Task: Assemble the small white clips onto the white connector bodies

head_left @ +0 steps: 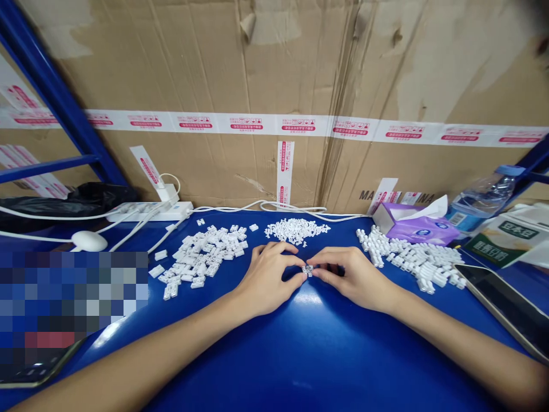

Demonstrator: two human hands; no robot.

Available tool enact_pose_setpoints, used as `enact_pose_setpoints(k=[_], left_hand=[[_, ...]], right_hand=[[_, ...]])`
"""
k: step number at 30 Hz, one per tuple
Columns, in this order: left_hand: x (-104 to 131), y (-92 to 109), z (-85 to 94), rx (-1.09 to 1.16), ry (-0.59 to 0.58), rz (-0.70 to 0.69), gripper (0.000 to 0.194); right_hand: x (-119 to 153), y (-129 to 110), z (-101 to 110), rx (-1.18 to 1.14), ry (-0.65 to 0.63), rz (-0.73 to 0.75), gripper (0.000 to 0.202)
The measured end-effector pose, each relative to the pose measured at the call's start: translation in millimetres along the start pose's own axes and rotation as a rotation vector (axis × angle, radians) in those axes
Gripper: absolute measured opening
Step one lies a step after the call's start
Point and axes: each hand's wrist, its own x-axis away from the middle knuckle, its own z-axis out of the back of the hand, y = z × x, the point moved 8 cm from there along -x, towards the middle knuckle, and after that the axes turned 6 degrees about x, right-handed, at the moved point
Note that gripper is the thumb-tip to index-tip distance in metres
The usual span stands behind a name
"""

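Between my two hands, just above or on the blue table, is a small white plastic connector block (307, 270) with dark openings. My left hand (272, 274) pinches its left side between thumb and fingers. From the other side, the thumb and index finger of my right hand (354, 274) close on it too. Left of my hands lies a loose heap of white connector housings (210, 252). Beyond them sits a pile of tiny white plastic parts (295, 229). A third group, longer white connector pieces (420, 260), spreads to the right.
A power strip (150, 210) with white cables stands at the back left. On the right are a purple tissue pack (416, 223), a plastic bottle (484, 197), a green-and-white package (506, 237) and a phone (510, 303). A cardboard sheet (214, 68) closes off the back.
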Motion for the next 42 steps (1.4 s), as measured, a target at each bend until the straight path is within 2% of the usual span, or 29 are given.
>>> enact_pose_setpoints(k=[14, 42], left_hand=[[0.8, 1.2, -0.5, -0.020, -0.007, -0.021, 0.016], [0.4, 2.3, 1.3, -0.010, -0.003, 0.004, 0.013]], right_hand=[[-1.2, -8.0, 0.1, 0.010, -0.013, 0.039, 0.025], [-1.7, -7.7, -4.3, 0.077, 0.002, -0.016, 0.020]])
